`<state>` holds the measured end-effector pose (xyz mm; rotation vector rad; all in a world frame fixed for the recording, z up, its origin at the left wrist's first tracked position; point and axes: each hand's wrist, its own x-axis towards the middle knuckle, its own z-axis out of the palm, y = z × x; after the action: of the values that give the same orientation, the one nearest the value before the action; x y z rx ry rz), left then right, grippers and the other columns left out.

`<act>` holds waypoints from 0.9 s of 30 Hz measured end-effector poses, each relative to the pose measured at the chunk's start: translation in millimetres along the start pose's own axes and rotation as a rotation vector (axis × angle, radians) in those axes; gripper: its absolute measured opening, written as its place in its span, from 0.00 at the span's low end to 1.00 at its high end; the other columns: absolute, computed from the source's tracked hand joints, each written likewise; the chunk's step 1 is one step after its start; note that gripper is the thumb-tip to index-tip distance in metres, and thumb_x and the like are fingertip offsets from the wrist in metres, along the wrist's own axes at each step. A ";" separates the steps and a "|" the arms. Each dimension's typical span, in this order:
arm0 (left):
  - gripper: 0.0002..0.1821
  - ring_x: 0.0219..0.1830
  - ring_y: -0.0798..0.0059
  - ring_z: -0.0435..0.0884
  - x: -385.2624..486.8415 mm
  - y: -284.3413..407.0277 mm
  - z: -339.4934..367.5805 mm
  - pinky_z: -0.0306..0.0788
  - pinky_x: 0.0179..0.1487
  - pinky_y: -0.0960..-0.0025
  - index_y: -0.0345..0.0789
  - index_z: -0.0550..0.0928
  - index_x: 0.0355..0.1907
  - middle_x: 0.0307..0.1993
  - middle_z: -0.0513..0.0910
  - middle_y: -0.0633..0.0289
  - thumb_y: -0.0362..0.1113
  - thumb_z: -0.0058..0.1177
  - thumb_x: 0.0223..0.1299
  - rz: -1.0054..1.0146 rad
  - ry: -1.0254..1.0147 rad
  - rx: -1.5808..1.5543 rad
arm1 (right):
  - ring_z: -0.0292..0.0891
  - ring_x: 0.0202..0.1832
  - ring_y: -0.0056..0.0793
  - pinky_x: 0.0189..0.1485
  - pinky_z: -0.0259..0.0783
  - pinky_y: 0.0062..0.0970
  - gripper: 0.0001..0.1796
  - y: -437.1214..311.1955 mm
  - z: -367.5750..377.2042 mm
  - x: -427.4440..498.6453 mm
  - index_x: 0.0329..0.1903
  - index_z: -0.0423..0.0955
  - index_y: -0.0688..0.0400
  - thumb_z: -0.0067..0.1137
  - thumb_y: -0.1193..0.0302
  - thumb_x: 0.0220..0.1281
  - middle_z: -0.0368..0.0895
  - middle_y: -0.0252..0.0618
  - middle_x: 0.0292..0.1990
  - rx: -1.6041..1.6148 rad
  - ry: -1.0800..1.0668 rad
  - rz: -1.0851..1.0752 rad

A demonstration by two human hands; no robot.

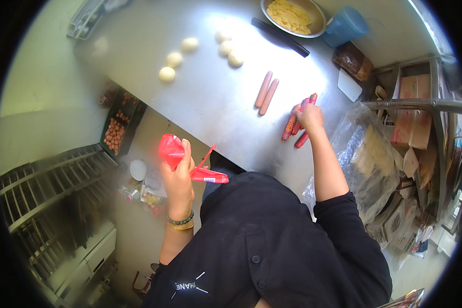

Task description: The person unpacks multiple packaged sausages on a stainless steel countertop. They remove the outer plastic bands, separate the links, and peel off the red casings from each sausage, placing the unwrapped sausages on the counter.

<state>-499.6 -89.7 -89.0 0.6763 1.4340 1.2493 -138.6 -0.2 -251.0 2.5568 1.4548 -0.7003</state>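
Observation:
My left hand (181, 169) is closed around crumpled red plastic wrappers (171, 151) beyond the front edge of the steel table (200, 111). My right hand (310, 116) rests on several red-wrapped sausages (290, 125) lying on the table; whether its fingers grip one is hard to tell. Two unwrapped pink sausages (267, 94) lie side by side to the left of them. Farther left are several round dough balls (174, 59) in two loose rows. A black rod (281, 37) lies near a metal bowl (320, 34) of yellow filling (287, 15).
A blue plastic container (346, 26), a brown bag (352, 61) and a white scraper (349, 85) stand or lie at the back right. Clear plastic bags (369, 161) and a metal shelf (415, 104) with boxes are at the right. A crate (129, 127) of eggs sits lower left.

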 end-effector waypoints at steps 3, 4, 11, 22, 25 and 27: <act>0.14 0.21 0.90 0.54 5.2 -0.9 10.4 0.47 0.26 0.77 0.42 0.73 0.30 0.21 0.61 0.79 0.35 0.54 0.78 -0.008 -0.051 0.007 | 0.87 0.46 0.51 0.52 0.82 0.45 0.21 4.2 16.1 -15.4 0.41 0.87 0.63 0.73 0.57 0.57 0.89 0.55 0.41 -0.042 0.048 -0.056; 0.14 0.21 0.90 0.54 5.7 -0.1 13.5 0.47 0.26 0.77 0.42 0.73 0.30 0.21 0.60 0.79 0.35 0.54 0.78 -0.003 -0.065 0.018 | 0.87 0.46 0.51 0.52 0.82 0.45 0.21 0.5 24.0 -19.9 0.42 0.86 0.63 0.73 0.57 0.57 0.89 0.55 0.42 -0.040 0.083 -0.069; 0.19 0.21 0.88 0.54 -1.6 4.1 24.5 0.48 0.26 0.77 0.43 0.66 0.27 0.21 0.59 0.75 0.39 0.48 0.82 0.028 -0.172 0.033 | 0.87 0.49 0.46 0.55 0.80 0.42 0.20 -14.3 17.8 -37.1 0.46 0.82 0.66 0.59 0.59 0.69 0.88 0.54 0.40 0.141 0.087 0.000; 0.24 0.23 0.86 0.54 -6.6 1.5 43.8 0.51 0.27 0.78 0.43 0.60 0.25 0.21 0.59 0.72 0.48 0.39 0.85 -0.040 -0.411 -0.024 | 0.68 0.32 0.23 0.36 0.74 0.25 0.29 -15.1 -114.3 -187.3 0.72 0.61 0.65 0.33 0.57 0.83 0.68 0.33 0.32 2.199 -0.902 -0.589; 0.24 0.24 0.85 0.54 -14.6 4.9 51.7 0.52 0.28 0.78 0.42 0.61 0.26 0.22 0.59 0.72 0.48 0.39 0.85 -0.042 -0.455 -0.001 | 0.65 0.30 0.22 0.27 0.67 0.21 0.26 -20.1 -130.2 -208.9 0.70 0.62 0.62 0.33 0.56 0.84 0.66 0.34 0.31 2.311 -1.102 -0.627; 0.24 0.24 0.85 0.54 -19.6 5.5 52.8 0.52 0.29 0.78 0.42 0.62 0.27 0.22 0.59 0.72 0.48 0.40 0.84 -0.033 -0.496 0.033 | 0.65 0.29 0.22 0.24 0.66 0.21 0.24 -20.6 -135.9 -217.4 0.67 0.64 0.60 0.33 0.56 0.85 0.66 0.35 0.32 2.347 -1.219 -0.671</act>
<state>-446.0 -88.4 -71.0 0.9078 1.0497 0.9458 -204.4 -115.9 -30.9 -0.0139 -0.1926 1.9810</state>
